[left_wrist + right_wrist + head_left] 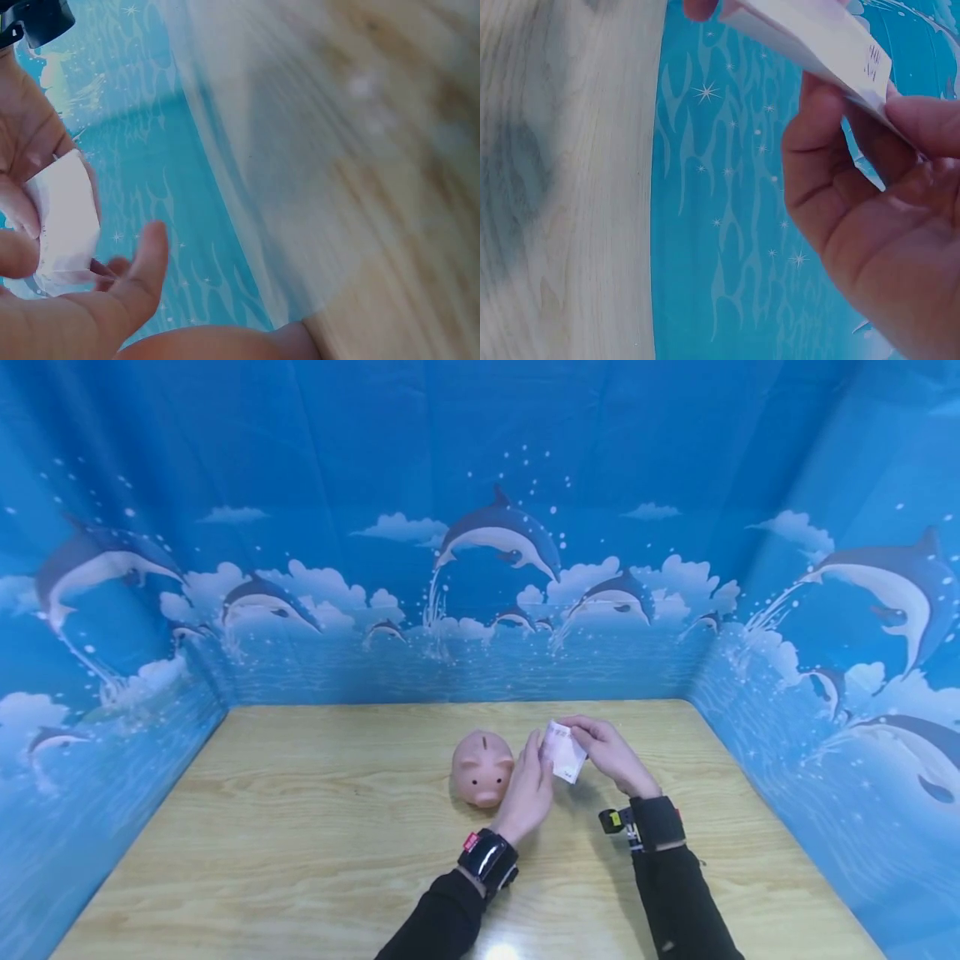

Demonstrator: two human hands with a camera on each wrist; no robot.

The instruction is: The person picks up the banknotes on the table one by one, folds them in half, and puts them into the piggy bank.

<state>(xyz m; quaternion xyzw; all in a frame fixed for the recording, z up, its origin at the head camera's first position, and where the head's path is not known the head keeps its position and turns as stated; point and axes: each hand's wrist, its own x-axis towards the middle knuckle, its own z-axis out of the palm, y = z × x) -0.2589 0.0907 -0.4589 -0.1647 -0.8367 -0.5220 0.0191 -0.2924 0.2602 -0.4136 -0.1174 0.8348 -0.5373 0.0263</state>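
Note:
A folded, pinkish-white paper note (564,753) with small printed marks is held up above the table between both hands. My left hand (527,795) pinches its near left edge between thumb and fingers; the forefinger extends past the paper in the left wrist view. On the other side, my right hand (613,753) grips the note's right edge, with the thumb on one face and curled fingers behind, as the right wrist view shows. Just left of my left hand, a pink piggy bank (482,770) stands upright on the table, its coin slot on top and snout toward me.
The light wood-grain table (300,827) is enclosed at the back and sides by a blue curtain (360,468) printed with dolphins, clouds and water. Each wrist wears a black strap (489,862) with a small device.

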